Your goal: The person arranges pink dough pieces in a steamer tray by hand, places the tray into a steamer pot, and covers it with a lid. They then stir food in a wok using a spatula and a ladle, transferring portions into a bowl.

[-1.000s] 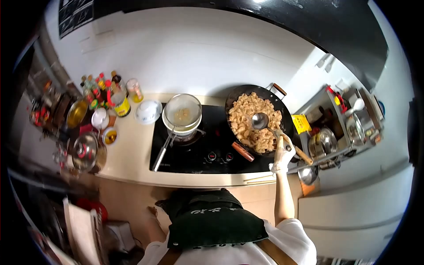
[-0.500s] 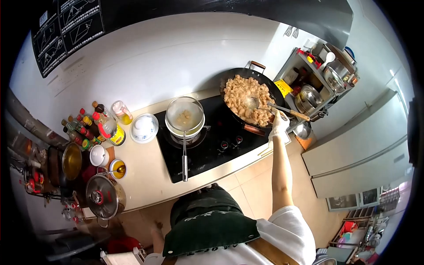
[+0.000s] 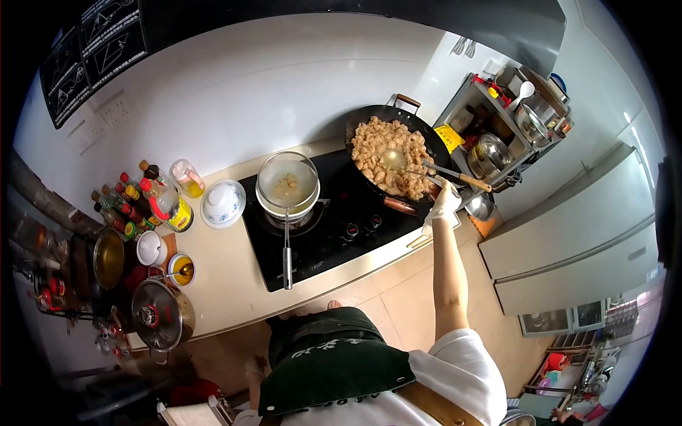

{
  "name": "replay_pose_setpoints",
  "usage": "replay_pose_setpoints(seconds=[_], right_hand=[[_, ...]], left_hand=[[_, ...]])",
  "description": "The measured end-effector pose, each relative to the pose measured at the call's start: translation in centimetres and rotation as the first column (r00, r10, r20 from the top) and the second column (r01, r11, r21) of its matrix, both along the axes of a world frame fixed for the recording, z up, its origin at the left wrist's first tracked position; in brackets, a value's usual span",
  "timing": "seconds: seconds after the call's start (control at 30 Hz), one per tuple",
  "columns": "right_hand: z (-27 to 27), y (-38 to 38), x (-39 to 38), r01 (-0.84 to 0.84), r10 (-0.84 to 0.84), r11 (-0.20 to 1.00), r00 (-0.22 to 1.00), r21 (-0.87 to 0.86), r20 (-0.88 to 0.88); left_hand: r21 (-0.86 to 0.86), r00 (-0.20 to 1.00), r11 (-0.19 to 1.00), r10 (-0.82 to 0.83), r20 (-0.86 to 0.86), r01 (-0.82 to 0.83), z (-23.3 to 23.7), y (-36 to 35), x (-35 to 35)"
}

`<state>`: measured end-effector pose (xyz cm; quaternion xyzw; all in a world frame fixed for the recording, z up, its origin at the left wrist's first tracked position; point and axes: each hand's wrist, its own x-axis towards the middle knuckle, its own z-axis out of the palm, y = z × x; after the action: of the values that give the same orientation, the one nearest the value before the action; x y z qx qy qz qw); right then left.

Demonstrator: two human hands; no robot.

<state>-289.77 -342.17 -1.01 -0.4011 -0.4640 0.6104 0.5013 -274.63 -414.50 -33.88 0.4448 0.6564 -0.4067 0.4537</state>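
The right hand (image 3: 445, 202) is gripping a ladle (image 3: 393, 159) in the wok (image 3: 434, 142); the left hand (image 3: 256, 367) is hanging, fingers too blurred to tell.

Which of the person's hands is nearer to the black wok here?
Right. The gloved right hand is at the near-right edge of the wok; the left hand hangs low beside the apron, well away from it.
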Motion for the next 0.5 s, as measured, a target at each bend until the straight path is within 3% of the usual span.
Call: replay_pose_setpoints(seconds=[0.07,0.1,0.2,0.3,0.33,0.37,0.43,0.5], right_hand=[[-0.2,0.5,0.0,0.009,-0.009,1.0,1.0,-0.003,-0.014],[-0.3,0.7,0.0,0.015,-0.015,1.0,1.0,-0.004,-0.022],[0.3,0.8,0.1,0.011,-0.011,1.0,1.0,-0.009,-0.017],[2.2,-0.5,0.2,-0.008,0.007,1.0,0.999,-0.013,-0.049],[2.5,-0.7,0.2,-0.006,0.005,1.0,0.999,-0.015,-0.039],[2.7,-0.7,0.3,-0.002,0.002,1.0,1.0,-0.016,-0.029],[3.2,-0.9,0.5,-0.013,0.012,1.0,0.999,-0.007,-0.03],[3.4,-1.1,0.7,-0.044,0.045,0.999,0.998,0.01,-0.051]], left_hand=[[0.037,0.998,0.999,0.04,-0.042,-0.038,-0.8,0.1,0.2],[0.032,0.989,0.99,-0.132,-0.072,0.134,-0.6,-0.1,0.4],[-0.05,0.981,0.984,-0.167,0.099,0.173,1.0,2.1,-1.1],[-0.065,0.977,0.978,-0.191,0.095,0.198,3.8,3.4,-1.6],[0.307,0.958,0.923,-0.162,-0.237,0.232,3.0,2.2,-0.7],[0.6,0.86,0.718,0.002,-0.51,0.353,2.4,0.3,0.7],[0.541,0.748,0.666,-0.039,-0.662,0.513,-1.0,-1.3,2.1],[0.233,0.923,0.913,-0.268,-0.277,0.335,0.1,0.7,0.9]])
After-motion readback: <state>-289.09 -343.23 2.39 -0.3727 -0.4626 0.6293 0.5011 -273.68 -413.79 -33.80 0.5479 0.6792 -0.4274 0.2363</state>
